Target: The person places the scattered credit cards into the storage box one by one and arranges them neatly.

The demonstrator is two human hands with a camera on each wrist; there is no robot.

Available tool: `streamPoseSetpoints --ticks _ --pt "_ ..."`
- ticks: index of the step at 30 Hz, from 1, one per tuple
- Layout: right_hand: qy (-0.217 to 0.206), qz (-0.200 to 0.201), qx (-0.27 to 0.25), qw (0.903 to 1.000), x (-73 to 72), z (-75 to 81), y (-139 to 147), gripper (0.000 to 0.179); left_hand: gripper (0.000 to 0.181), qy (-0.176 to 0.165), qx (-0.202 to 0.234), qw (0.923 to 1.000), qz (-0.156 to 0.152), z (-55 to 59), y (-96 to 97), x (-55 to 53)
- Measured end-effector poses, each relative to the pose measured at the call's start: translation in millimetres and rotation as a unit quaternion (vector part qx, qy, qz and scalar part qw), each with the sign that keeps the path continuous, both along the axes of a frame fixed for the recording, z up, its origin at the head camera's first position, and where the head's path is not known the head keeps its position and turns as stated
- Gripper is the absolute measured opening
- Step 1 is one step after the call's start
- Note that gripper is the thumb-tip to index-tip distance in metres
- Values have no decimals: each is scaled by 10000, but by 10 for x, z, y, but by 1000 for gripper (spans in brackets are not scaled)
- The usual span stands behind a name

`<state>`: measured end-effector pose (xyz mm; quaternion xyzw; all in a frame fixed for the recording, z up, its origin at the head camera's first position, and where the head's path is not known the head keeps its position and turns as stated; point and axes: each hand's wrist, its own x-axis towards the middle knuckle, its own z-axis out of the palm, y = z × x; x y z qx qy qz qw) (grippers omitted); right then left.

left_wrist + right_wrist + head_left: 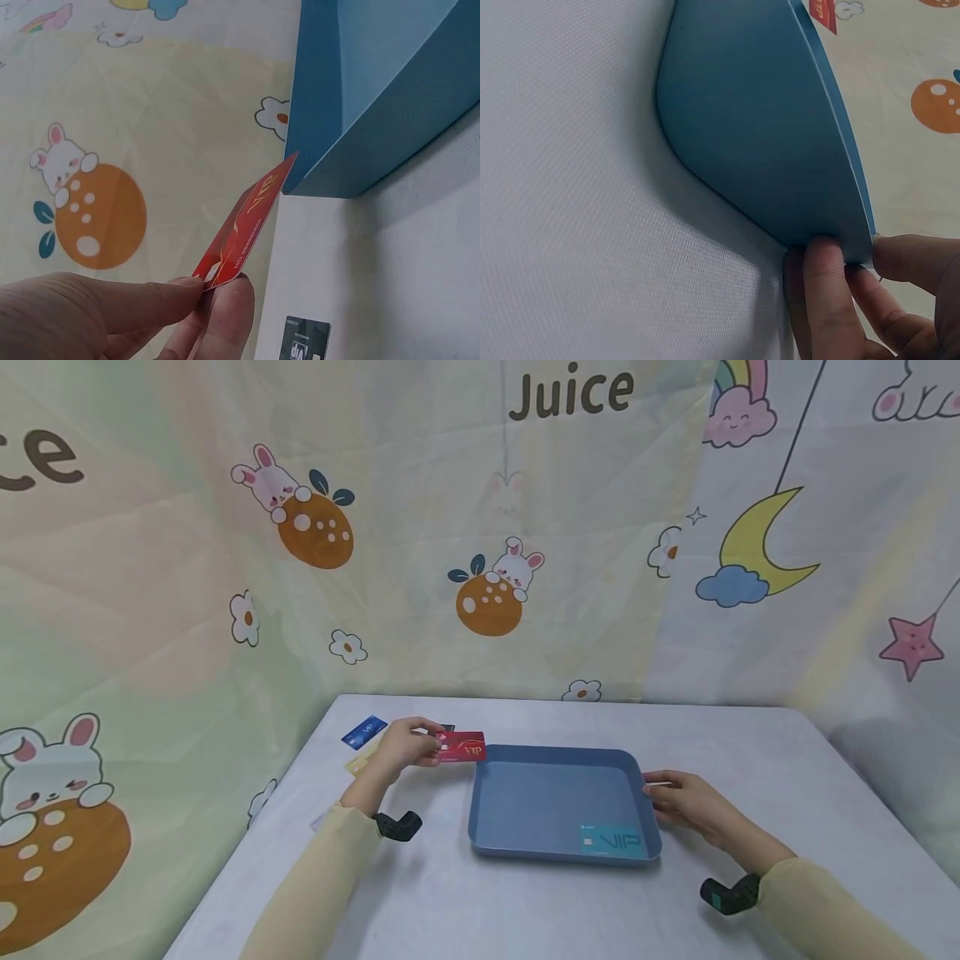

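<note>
Two forearms in pale yellow sleeves reach out over a white desk (pixel 750 752). Pinched between the thumb and fingers (pixel 225 307) of the left hand (pixel 405 750) is a red VIP card (pixel 463 747), held in the air just beside the far left corner of a blue tray (pixel 551 758), its free corner close to the tray's rim. That tray sits in the middle of the desk, and the right hand (pixel 686 802) grips its right edge, thumb on the outside wall and fingers (pixel 900 259) curled over the rim. Inside the tray, in the near right corner, lies a teal VIP card (pixel 611 841), flat. Beyond the left hand, a blue card (pixel 364 732), a pale yellow card (pixel 360 765) and a dark card (pixel 306 339) lie on the desk. Behind the desk hangs a cartoon backdrop (pixel 487 585) with rabbits, oranges and the word Juice.
</note>
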<state>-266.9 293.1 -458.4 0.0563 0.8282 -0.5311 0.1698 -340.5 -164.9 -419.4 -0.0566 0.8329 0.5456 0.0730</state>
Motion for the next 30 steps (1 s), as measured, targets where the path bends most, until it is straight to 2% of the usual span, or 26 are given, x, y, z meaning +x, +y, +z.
streamPoseSetpoints --ticks 13,30 --pt "-5 -45 -25 10000 9 5 -5 60 29 -77 331 9993 -181 -3 129 39" --pt "2 -29 1 10000 10 10 -9 59 28 -150 374 9989 -249 30 214 52"
